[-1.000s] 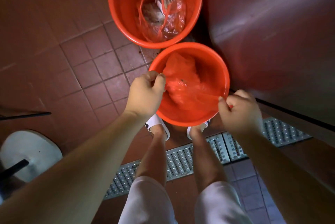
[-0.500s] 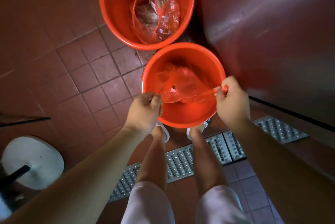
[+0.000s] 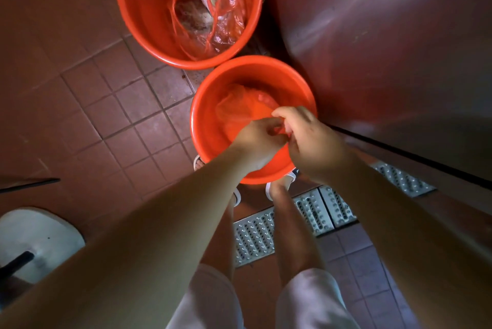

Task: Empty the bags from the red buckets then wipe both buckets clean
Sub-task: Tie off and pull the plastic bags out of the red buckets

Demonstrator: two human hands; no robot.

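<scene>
Tiled floor (image 3: 127, 105), two red buckets (image 3: 143, 22) (image 3: 213, 94), two bags (image 3: 210, 9) (image 3: 239, 108), both hands' (image 3: 255, 139) (image 3: 316, 145) fingers apparently pinching the nearer bag.

Two buckets stand on the floor (image 3: 87, 105), the far bucket (image 3: 141, 17) just behind the near bucket (image 3: 205, 129). Each holds a bag. Both hands meet over the near bucket. A drain grate (image 3: 314, 214) runs behind the feet.
</scene>
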